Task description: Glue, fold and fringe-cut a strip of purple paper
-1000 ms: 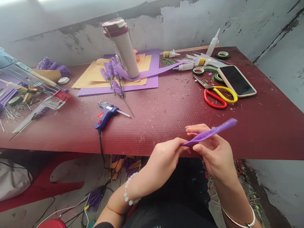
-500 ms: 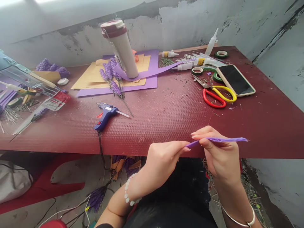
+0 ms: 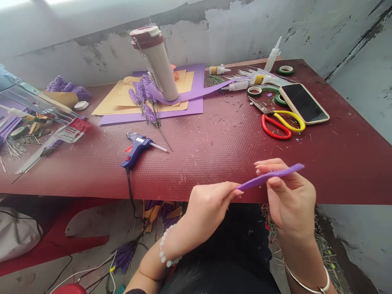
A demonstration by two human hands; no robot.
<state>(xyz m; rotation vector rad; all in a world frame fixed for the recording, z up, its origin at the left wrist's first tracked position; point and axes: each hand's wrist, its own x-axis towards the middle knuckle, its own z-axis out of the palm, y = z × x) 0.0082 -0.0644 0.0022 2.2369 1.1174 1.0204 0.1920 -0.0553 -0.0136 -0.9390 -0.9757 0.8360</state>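
A narrow purple paper strip (image 3: 271, 174) stretches between my hands over the front edge of the table, its far end tilted up to the right. My left hand (image 3: 211, 204) pinches the strip's left end between thumb and fingers. Thumb and fingers of my right hand (image 3: 290, 196) are spread apart, and the strip passes between them across the fingers without being gripped. Beyond the hands lie scissors (image 3: 275, 122) with one red and one yellow handle. A blue glue gun (image 3: 136, 151) with a glue stick in its back rests farther left.
A tumbler (image 3: 161, 65) stands on brown and purple paper sheets (image 3: 107, 102) beside purple flower stems (image 3: 148, 102). At the back right are glue bottles (image 3: 272, 57), green tape rolls (image 3: 285, 70) and a phone (image 3: 306, 104). The glue gun's cord (image 3: 130, 192) hangs over the front edge.
My right hand has loosened its pinch on the strip, its fingers parting and moving slightly right. The strip's right end has swung up and left. My left hand has barely moved.
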